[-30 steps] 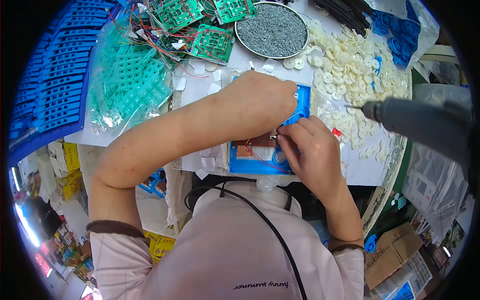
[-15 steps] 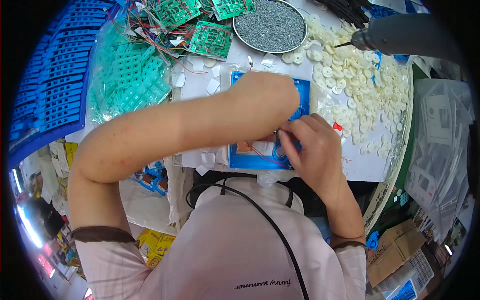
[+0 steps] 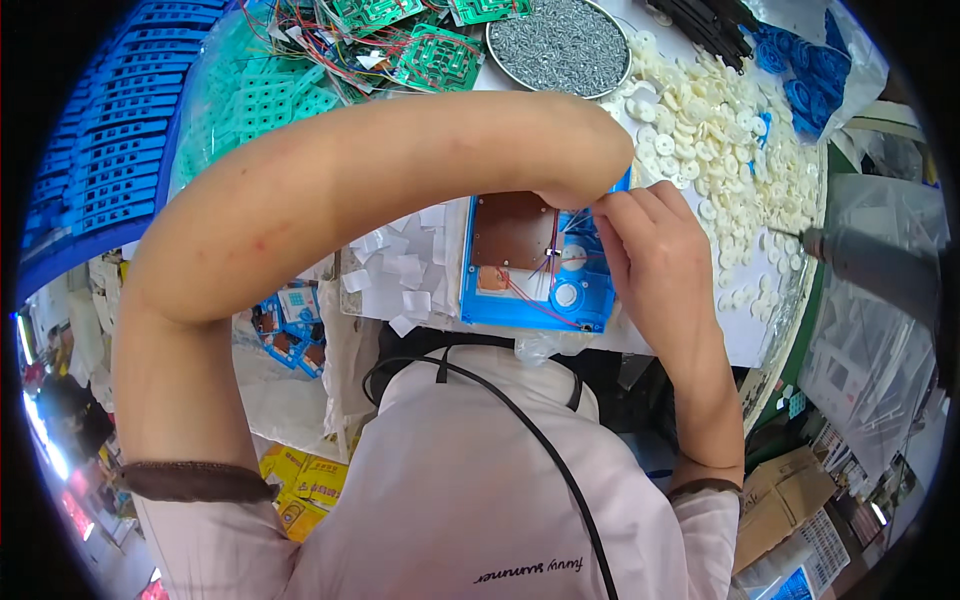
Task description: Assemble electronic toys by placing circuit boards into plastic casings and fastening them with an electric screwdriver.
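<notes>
A blue plastic housing (image 3: pixel 540 318) lies on the table before me, its inner side up. Inside it sit a brown board (image 3: pixel 512 232), thin wires and white round parts (image 3: pixel 567 295). My left arm reaches across above it, and my left hand (image 3: pixel 592 150) bends down over its far right corner; its fingers are hidden behind the hand and wrist. At the housing's right edge is my right hand (image 3: pixel 655 245), thumb and fingertips pinched together close to the left hand. What they hold, if anything, is too small to make out.
White discs (image 3: pixel 690 105) cover the right side, beside a round tray of screws (image 3: pixel 560 50). Green circuit boards (image 3: pixel 440 58) and teal parts (image 3: pixel 270 105) lie far left. White paper pieces (image 3: pixel 400 270) are left of the housing. An electric screwdriver (image 3: pixel 870 265) hangs at right.
My left forearm has moved farther away, uncovering the brown board. My right hand has shifted up and right along the housing's edge. The electric screwdriver has swung nearer, exposing blue parts behind.
</notes>
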